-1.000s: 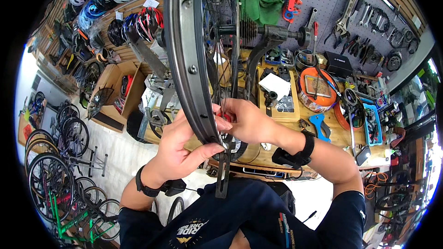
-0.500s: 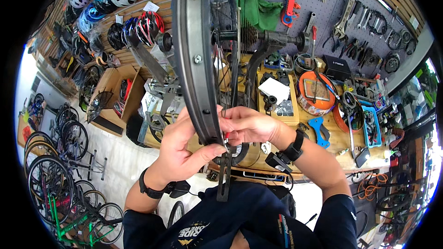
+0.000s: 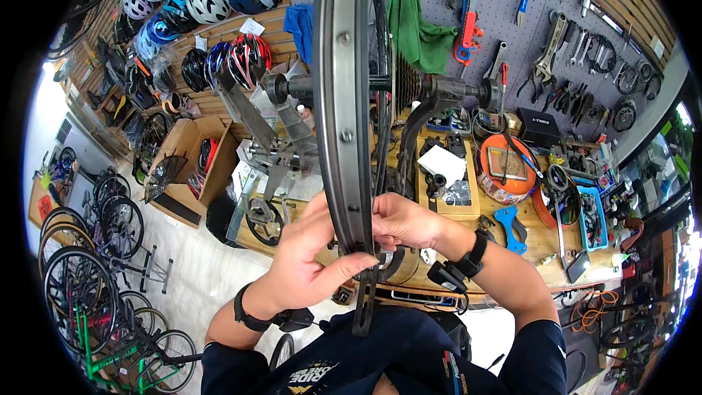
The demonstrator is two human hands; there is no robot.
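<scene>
Wheel was held upright in the stand, its lower rim before the surface. Rim was clamped between thumb and fingers of the left hand; right hand was set close on the opposite side, fingers curled, anything pinched there hidden. Fine work near the spoke ends was judged in hand. For the next move, steady rim and small fingertip control seemed needed.

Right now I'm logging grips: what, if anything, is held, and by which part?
The left hand holds the wheel rim near its bottom; whether the right hand beside it grips anything cannot be told.
</scene>
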